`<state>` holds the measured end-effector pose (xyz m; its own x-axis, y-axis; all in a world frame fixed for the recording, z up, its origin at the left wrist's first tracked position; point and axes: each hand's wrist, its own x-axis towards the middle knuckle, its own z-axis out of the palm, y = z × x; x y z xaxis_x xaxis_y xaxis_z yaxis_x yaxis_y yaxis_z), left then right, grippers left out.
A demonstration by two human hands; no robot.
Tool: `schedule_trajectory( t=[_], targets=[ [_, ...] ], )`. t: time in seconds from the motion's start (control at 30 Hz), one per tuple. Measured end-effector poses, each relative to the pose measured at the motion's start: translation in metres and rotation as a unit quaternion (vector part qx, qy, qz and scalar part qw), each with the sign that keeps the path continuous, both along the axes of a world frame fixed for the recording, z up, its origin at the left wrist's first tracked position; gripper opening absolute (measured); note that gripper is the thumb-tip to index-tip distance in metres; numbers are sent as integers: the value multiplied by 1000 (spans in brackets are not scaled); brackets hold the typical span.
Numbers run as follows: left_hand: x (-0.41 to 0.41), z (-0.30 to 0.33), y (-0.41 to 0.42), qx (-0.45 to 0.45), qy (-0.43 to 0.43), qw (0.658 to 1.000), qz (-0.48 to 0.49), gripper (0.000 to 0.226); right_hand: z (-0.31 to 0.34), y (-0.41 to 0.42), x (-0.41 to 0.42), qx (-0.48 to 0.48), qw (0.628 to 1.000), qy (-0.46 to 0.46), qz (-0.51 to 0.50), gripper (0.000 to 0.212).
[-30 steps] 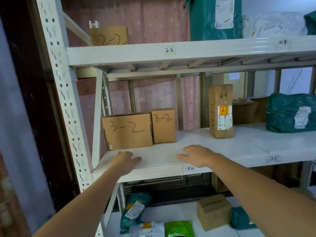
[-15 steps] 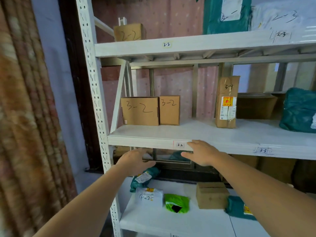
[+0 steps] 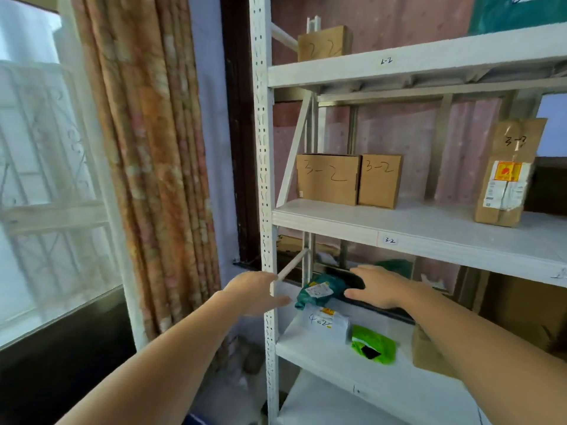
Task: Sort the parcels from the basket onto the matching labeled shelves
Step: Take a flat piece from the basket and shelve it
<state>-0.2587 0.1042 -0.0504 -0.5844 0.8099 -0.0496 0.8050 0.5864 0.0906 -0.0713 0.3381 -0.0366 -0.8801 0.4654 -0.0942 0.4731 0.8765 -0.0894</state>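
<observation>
White steel shelving (image 3: 266,179) fills the right side of the view, its perforated upright standing just beside an orange patterned curtain (image 3: 153,167) and a bright window (image 3: 46,179). Both forearms reach forward, bare, at the level between the middle and lower shelves. The left hand (image 3: 254,294) hangs in front of the upright, palm down, its fingers (image 3: 280,300) relaxed and slightly apart, holding nothing; whether it touches the post cannot be told. The right hand (image 3: 379,289) is stretched inside the bay, palm down, fingers (image 3: 357,273) straight and loosely spread, also empty, hovering above the lower shelf near a teal parcel bag (image 3: 319,291).

On the middle shelf (image 3: 429,237), marked with a small 3-2 label (image 3: 389,240) on its front edge, two cardboard boxes stand side by side and touching: a wider box (image 3: 326,179) and a narrower box (image 3: 380,180), each with 3-2 handwritten on its face. Further right on the same board stands a tall taped box (image 3: 506,176) with a printed sticker and blurred handwriting.

The lower shelf (image 3: 337,351) carries the teal bag, a white parcel (image 3: 326,322) with handwritten marking just in front of it, a bright green bag (image 3: 372,343) beside that, and a brown box (image 3: 426,354) partly hidden by the right forearm. On the top shelf (image 3: 429,61) a small cardboard box (image 3: 323,42) sits at the left end.
</observation>
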Motion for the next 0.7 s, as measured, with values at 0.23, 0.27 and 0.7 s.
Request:
schedule_trajectory(
  t=[0.23, 0.27, 0.7],
  targets=[
    [-34, -44, -142, -31, -79, 981, 174, 90, -57, -96, -94, -60, 989, -66, 119, 86],
    [-40, -50, -163, -27, -94, 976, 194, 88, -63, -112, -106, -61, 984, -85, 141, 85],
    [-93, -140, -350, -56, -188, 918, 344, 86, -149, -263, -233, -59, 941, -184, 277, 85]
  ],
)
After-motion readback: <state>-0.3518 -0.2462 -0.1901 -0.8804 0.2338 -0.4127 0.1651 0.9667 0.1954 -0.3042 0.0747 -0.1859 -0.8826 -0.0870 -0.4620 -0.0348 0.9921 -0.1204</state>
